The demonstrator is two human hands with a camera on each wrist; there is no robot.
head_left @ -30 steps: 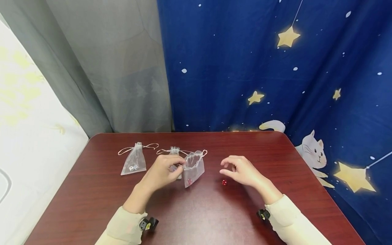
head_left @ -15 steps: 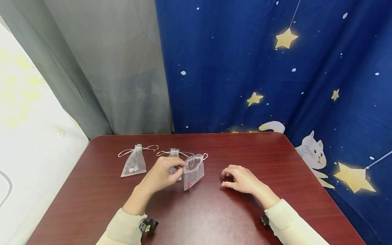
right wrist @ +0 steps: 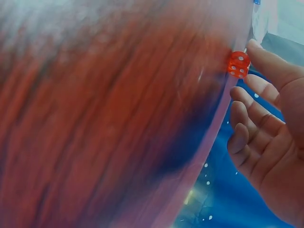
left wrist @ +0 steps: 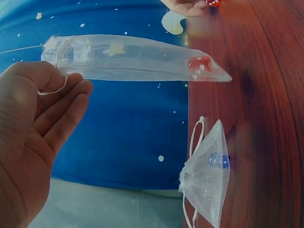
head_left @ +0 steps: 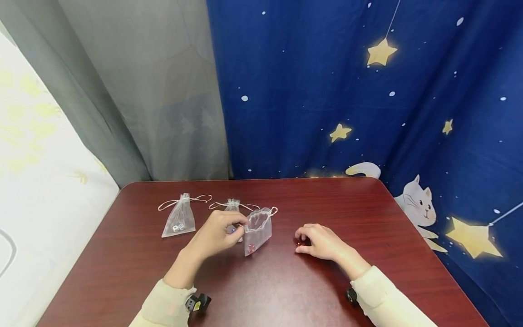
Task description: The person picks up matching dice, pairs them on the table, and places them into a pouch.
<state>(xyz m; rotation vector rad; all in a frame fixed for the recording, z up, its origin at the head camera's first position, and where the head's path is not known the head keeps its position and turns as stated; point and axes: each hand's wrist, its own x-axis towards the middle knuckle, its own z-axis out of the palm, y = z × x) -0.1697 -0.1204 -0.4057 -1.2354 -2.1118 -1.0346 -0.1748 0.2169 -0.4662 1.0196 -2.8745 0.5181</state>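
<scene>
My left hand (head_left: 216, 230) pinches the rim of a sheer white drawstring bag (head_left: 261, 234) near its cord. The bag hangs with its mouth spread, and a red die (left wrist: 199, 66) shows through the mesh at its bottom. To the right, my right hand (head_left: 323, 241) is low over the table, its thumb and fingertips around another red die (right wrist: 238, 64). In the right wrist view that die sits between thumb and index finger, white pips showing. Behind the left hand lies a second drawstring bag (left wrist: 206, 178) holding blue dice, partly hidden in the head view.
A third drawstring bag (head_left: 181, 218) with pale dice in it lies at the left of the table, its cords spread. The dark red wooden table (head_left: 269, 290) ends at a far edge before a blue star-patterned curtain (head_left: 302, 100) and a grey one.
My right hand has come down and slightly toward me onto the loose red die, its fingers closing around it. The left hand keeps its hold on the bag almost unmoved.
</scene>
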